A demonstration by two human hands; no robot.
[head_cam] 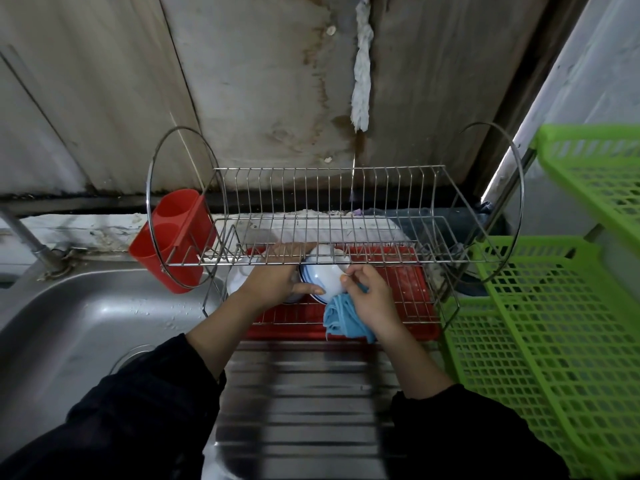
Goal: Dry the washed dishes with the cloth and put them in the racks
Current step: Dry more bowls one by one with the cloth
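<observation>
A white bowl with a blue rim (327, 277) is on its side on the lower tier of the wire dish rack (346, 202), under the empty upper tier. My left hand (273, 277) grips the bowl from the left, thumb along its underside. My right hand (369, 292) holds a bunched blue cloth (343, 317) and its fingertips touch the bowl's right side. Another white dish (237, 280) sits behind my left hand, mostly hidden. A red drip tray (412, 282) lies under the rack.
A red cutlery holder (173, 237) hangs on the rack's left end. A steel sink basin (79, 327) lies to the left, its ribbed drainboard (304, 393) in front. Green plastic racks (554, 334) stand at the right. A twisted rag (362, 71) hangs on the wall.
</observation>
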